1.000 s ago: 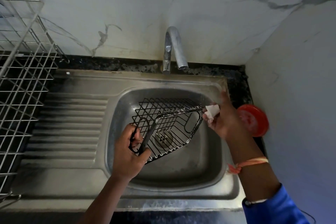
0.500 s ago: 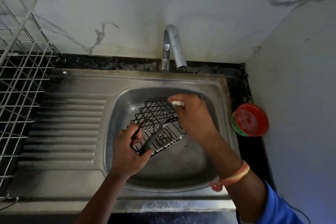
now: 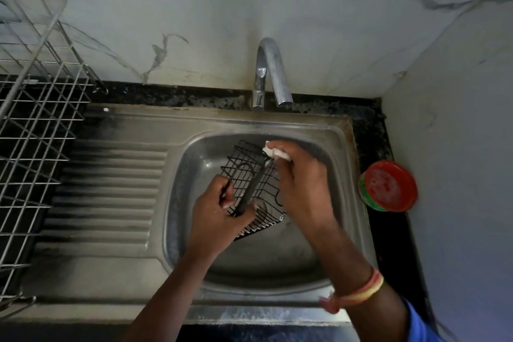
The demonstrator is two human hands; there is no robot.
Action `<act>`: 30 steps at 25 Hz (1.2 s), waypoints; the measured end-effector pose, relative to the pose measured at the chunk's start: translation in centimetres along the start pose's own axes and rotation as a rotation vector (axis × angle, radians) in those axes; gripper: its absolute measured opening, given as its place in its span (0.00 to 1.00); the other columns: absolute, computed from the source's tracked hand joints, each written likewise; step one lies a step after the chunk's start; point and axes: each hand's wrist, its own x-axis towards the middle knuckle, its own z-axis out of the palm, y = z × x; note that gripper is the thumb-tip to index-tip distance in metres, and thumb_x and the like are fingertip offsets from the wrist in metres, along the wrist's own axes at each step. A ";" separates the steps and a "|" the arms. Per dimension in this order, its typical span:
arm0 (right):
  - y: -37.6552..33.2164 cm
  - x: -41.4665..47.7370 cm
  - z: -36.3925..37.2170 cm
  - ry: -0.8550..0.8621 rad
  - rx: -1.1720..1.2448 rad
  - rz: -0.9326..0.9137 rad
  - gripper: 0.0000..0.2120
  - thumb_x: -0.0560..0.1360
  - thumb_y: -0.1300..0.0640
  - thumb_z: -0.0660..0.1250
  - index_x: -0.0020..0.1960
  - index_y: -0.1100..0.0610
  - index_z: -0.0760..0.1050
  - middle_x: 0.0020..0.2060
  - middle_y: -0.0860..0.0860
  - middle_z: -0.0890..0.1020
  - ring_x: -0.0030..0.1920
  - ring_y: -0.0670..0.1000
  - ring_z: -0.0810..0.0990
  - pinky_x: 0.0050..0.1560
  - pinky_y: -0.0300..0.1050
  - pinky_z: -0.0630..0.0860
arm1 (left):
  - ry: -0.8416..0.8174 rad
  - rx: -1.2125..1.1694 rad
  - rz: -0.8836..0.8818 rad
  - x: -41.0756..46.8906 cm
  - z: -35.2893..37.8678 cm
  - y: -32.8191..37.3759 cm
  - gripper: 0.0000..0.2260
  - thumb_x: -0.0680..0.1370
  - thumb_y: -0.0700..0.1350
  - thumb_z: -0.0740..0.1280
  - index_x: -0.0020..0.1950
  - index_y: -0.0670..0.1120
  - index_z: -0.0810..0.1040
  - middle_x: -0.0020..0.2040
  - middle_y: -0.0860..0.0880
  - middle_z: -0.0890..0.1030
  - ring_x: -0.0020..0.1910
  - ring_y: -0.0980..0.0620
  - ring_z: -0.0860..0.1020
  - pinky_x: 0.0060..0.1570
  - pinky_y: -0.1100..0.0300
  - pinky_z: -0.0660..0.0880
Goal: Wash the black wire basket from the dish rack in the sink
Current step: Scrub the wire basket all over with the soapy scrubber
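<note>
Leftmost stands the dish rack [image 3: 36,125], then the left hand [image 3: 218,221] curls its fingers round the near rim of the black wire basket [image 3: 248,172], held tilted over the sink bowl [image 3: 277,258], while the right hand [image 3: 301,183] pinches a white pad [image 3: 273,151] against its far edge.

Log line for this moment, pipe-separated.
left hand grips black wire basket | right hand presses white pad on it | over sink | faucet not running
</note>
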 end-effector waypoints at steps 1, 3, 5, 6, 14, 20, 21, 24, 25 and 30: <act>-0.9 -0.5 0.6 0.045 0.024 -0.056 0.14 0.79 0.64 0.61 0.61 0.56 0.77 0.54 0.47 0.82 0.52 0.41 0.80 0.55 0.33 0.76 | -0.037 -0.038 -0.050 0.2 0.3 0.3 0.18 0.71 0.60 0.73 0.39 0.53 0.66 0.31 0.57 0.69 0.31 0.57 0.67 0.34 0.64 0.66; -1.3 -1.1 1.6 0.085 0.043 -0.120 0.12 0.79 0.63 0.61 0.60 0.59 0.78 0.54 0.51 0.82 0.54 0.44 0.80 0.56 0.39 0.77 | -0.125 -0.225 -0.195 0.2 0.8 1.2 0.24 0.76 0.68 0.62 0.40 0.46 0.69 0.33 0.54 0.70 0.34 0.54 0.68 0.39 0.56 0.68; -0.4 -2.4 2.5 0.078 -0.061 -0.188 0.10 0.79 0.62 0.62 0.58 0.60 0.79 0.54 0.53 0.82 0.57 0.47 0.80 0.59 0.40 0.75 | -0.127 -0.394 -0.349 0.0 1.1 1.9 0.26 0.79 0.66 0.56 0.43 0.43 0.72 0.36 0.49 0.73 0.37 0.51 0.70 0.41 0.53 0.68; 0.0 -3.4 2.8 0.087 -0.096 -0.224 0.11 0.79 0.62 0.62 0.58 0.60 0.79 0.56 0.53 0.82 0.60 0.48 0.78 0.61 0.39 0.74 | -0.102 -0.443 -0.407 0.0 1.1 2.2 0.25 0.78 0.66 0.55 0.44 0.43 0.73 0.37 0.48 0.74 0.37 0.52 0.70 0.41 0.54 0.68; 2.0 -1.0 3.1 0.227 0.074 -0.087 0.12 0.77 0.62 0.68 0.59 0.57 0.81 0.52 0.49 0.80 0.52 0.43 0.79 0.51 0.44 0.79 | -0.061 -0.493 -0.506 0.4 1.4 3.2 0.23 0.70 0.69 0.59 0.45 0.50 0.74 0.38 0.51 0.76 0.39 0.53 0.73 0.42 0.56 0.67; 2.3 -0.3 3.3 0.201 -0.132 -0.141 0.11 0.75 0.65 0.68 0.56 0.59 0.81 0.49 0.52 0.78 0.49 0.51 0.78 0.46 0.47 0.79 | -0.094 -0.452 -0.502 0.1 1.5 2.8 0.19 0.74 0.65 0.58 0.45 0.50 0.74 0.40 0.50 0.77 0.40 0.54 0.74 0.42 0.56 0.69; 1.9 1.3 3.1 0.216 -0.182 -0.125 0.11 0.75 0.65 0.69 0.56 0.59 0.81 0.48 0.53 0.78 0.49 0.52 0.78 0.46 0.47 0.79 | -0.099 -0.441 -0.497 0.1 1.6 3.0 0.19 0.76 0.64 0.57 0.45 0.50 0.74 0.40 0.50 0.77 0.40 0.53 0.74 0.42 0.57 0.69; 2.3 0.0 3.4 0.169 -0.256 -0.198 0.11 0.76 0.62 0.68 0.57 0.54 0.81 0.47 0.52 0.78 0.48 0.52 0.76 0.42 0.45 0.77 | -0.009 -0.476 -0.540 1.1 1.2 3.4 0.17 0.82 0.59 0.57 0.46 0.48 0.75 0.37 0.51 0.77 0.36 0.55 0.74 0.39 0.58 0.68; 2.7 -2.5 3.5 0.133 -0.259 -0.243 0.11 0.76 0.61 0.68 0.58 0.53 0.81 0.48 0.51 0.78 0.49 0.52 0.76 0.41 0.43 0.76 | 0.012 -0.504 -0.555 1.5 0.9 3.5 0.16 0.83 0.58 0.56 0.47 0.48 0.75 0.37 0.51 0.77 0.35 0.56 0.74 0.39 0.58 0.68; 3.0 -2.9 3.3 0.129 -0.222 -0.213 0.12 0.76 0.61 0.68 0.58 0.53 0.81 0.48 0.51 0.78 0.47 0.51 0.77 0.40 0.48 0.77 | -0.039 -0.455 -0.545 1.3 1.2 3.5 0.17 0.82 0.60 0.57 0.45 0.48 0.74 0.39 0.50 0.78 0.35 0.57 0.74 0.39 0.58 0.68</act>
